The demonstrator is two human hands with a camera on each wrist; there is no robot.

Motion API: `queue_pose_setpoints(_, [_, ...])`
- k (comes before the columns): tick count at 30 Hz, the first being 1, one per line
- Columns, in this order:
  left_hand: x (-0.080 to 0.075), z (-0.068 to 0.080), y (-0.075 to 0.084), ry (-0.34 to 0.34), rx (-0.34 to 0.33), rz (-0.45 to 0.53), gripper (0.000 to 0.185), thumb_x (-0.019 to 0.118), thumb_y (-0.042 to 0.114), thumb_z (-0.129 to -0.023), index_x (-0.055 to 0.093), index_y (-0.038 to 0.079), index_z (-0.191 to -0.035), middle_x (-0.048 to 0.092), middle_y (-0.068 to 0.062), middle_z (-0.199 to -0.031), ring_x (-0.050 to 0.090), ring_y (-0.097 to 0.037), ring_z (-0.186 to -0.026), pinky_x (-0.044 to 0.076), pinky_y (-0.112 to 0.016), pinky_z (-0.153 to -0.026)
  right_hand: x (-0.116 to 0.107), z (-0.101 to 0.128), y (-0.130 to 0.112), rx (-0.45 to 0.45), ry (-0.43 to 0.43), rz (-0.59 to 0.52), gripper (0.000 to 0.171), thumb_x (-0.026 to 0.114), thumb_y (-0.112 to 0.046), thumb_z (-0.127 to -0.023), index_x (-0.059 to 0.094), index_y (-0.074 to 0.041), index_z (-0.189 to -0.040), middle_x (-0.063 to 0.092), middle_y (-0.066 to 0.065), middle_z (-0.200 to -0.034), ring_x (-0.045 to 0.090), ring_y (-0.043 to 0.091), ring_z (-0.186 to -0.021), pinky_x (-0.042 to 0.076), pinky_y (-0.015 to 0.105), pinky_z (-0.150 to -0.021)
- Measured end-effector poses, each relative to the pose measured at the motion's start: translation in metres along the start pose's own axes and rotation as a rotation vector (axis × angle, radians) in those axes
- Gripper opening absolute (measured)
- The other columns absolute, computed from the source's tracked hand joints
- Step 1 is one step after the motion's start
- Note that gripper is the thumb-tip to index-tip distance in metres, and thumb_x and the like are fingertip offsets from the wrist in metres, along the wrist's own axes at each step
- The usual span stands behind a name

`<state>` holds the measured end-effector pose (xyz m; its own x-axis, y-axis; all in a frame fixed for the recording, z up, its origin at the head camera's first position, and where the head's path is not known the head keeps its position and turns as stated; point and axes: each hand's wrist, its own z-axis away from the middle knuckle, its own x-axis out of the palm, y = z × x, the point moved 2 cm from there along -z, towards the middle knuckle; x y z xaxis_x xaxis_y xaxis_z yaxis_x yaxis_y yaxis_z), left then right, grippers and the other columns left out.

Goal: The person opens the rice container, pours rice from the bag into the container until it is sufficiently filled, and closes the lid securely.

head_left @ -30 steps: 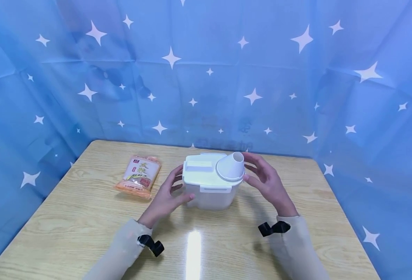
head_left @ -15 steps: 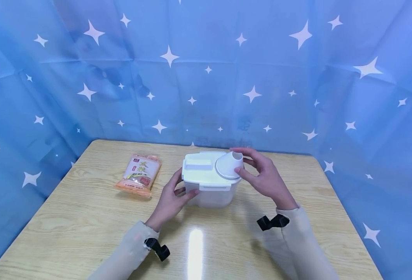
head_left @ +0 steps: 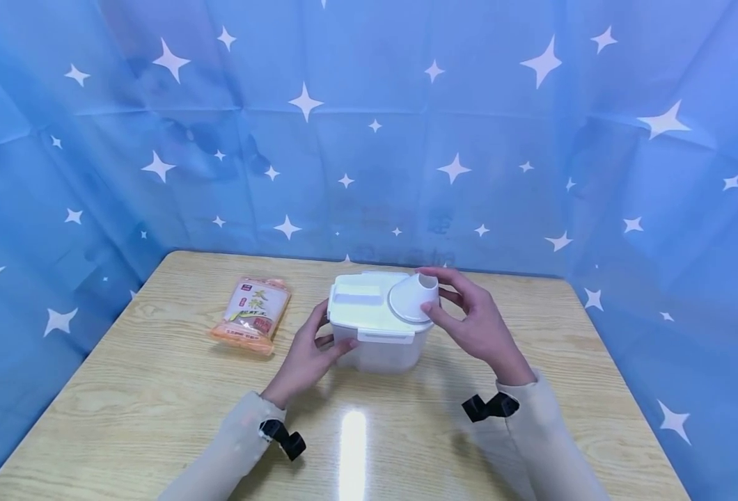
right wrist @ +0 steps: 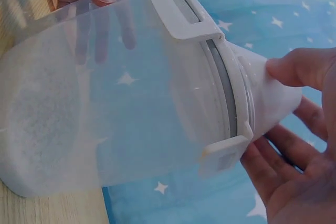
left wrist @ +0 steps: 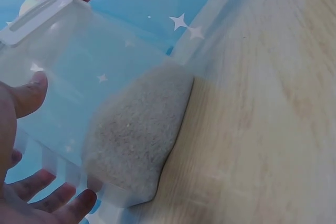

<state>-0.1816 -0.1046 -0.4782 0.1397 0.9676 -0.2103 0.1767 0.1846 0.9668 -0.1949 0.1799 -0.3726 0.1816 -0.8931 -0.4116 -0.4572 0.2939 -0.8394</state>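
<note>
A translucent rice container (head_left: 383, 356) with a white lid (head_left: 358, 314) stands upright on the table in the head view. Grains that look like rice (left wrist: 142, 129) fill its bottom part in the left wrist view. From the left, my left hand (head_left: 305, 363) grips the container, thumb on the front wall and fingers round the side. My right hand (head_left: 478, 321) holds the white cone-shaped spout (head_left: 409, 298) at the lid's right end, the thumb in front and the fingers behind. In the right wrist view, the lid's white clips (right wrist: 227, 156) lie down against the rim.
An orange-and-white rice bag (head_left: 253, 314) lies on the wooden table (head_left: 156, 390), left of the container. Blue curtains with white stars (head_left: 369, 153) hang behind the table and along both sides.
My right hand has shifted from the lid's right edge onto the spout. My left hand has moved slightly right, and its thumb is now closer on the container's front wall. The bag has stayed put.
</note>
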Motion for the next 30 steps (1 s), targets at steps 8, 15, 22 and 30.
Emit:
queue_pose_setpoints(8, [-0.006,-0.013,-0.002,-0.127,-0.062,0.082,0.078,0.079,0.029,-0.092,0.035,0.042,-0.154,0.046,-0.001,-0.154,0.049,-0.031,-0.142,0.055,-0.042,-0.106,0.001,0.008,-0.003,-0.036,0.055,0.08,0.051,0.076,-0.017,-0.094,0.06,-0.028,-0.141,0.062,-0.005,-0.141,0.057,0.011,-0.133,0.051,0.021,-0.108])
queue_pose_setpoints(15, [-0.015,-0.032,-0.004,-0.233,-0.035,0.081,0.075,0.077,0.018,-0.093,0.038,0.036,-0.155,0.047,-0.004,-0.154,0.052,-0.035,-0.14,0.055,-0.042,-0.106,0.006,0.015,-0.014,-0.056,0.137,0.145,0.051,0.082,-0.018,-0.089,0.064,-0.026,-0.136,0.066,-0.005,-0.134,0.063,0.007,-0.118,0.057,0.022,-0.099])
queue_pose_setpoints(22, [-0.022,-0.052,-0.008,-0.322,0.02,0.06,0.072,0.074,0.018,-0.095,0.039,0.034,-0.157,0.051,-0.002,-0.152,0.049,-0.03,-0.142,0.052,-0.045,-0.11,0.014,0.022,-0.022,-0.078,0.219,0.215,0.049,0.086,-0.021,-0.085,0.067,-0.022,-0.13,0.07,-0.004,-0.124,0.067,0.011,-0.109,0.061,0.022,-0.089])
queue_pose_setpoints(30, [-0.023,-0.061,-0.008,-0.384,0.008,0.072,0.073,0.073,0.01,-0.094,0.04,0.027,-0.157,0.051,-0.007,-0.152,0.048,-0.031,-0.143,0.049,-0.048,-0.113,0.012,0.027,-0.026,-0.111,0.195,0.299,0.051,0.085,-0.02,-0.086,0.065,-0.019,-0.133,0.069,-0.003,-0.125,0.066,0.013,-0.111,0.064,0.033,-0.087])
